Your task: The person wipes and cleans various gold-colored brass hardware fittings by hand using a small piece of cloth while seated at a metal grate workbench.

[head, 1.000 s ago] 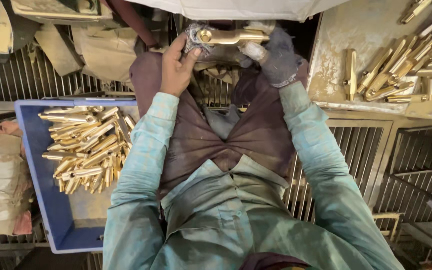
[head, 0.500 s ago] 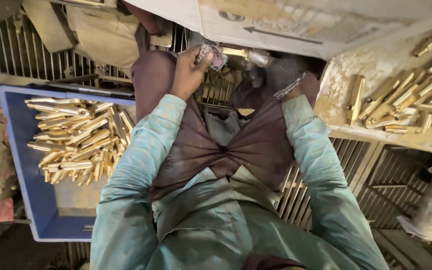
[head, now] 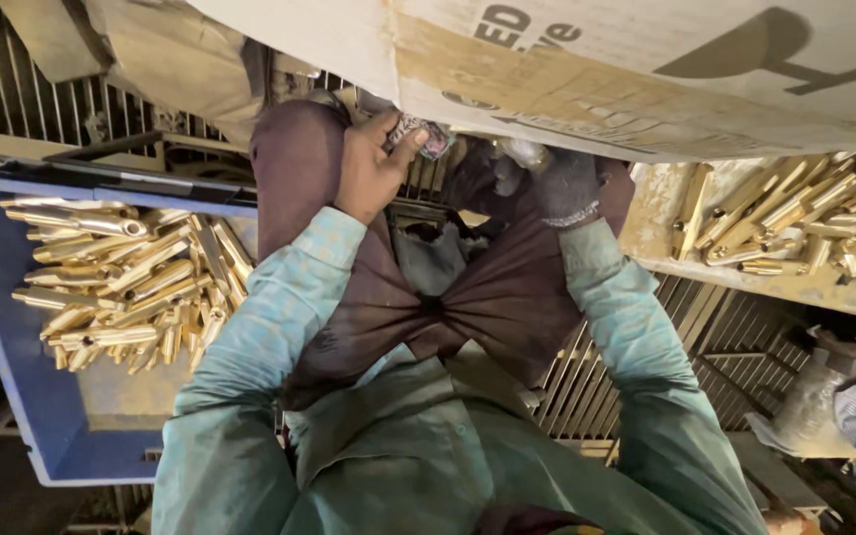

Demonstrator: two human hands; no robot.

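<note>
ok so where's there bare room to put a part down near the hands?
Best patch: the near end of the blue tray, bare floor between the brass pile and its front wall. A thin strip lies at the left end of the right-hand shelf, beside more brass pieces. Crowded: both hands, left and right, work under the cardboard.

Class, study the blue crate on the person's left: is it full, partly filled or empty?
Partly filled. The blue crate holds a heap of brass parts at its far end, while bare floor shows at the near end.
</note>
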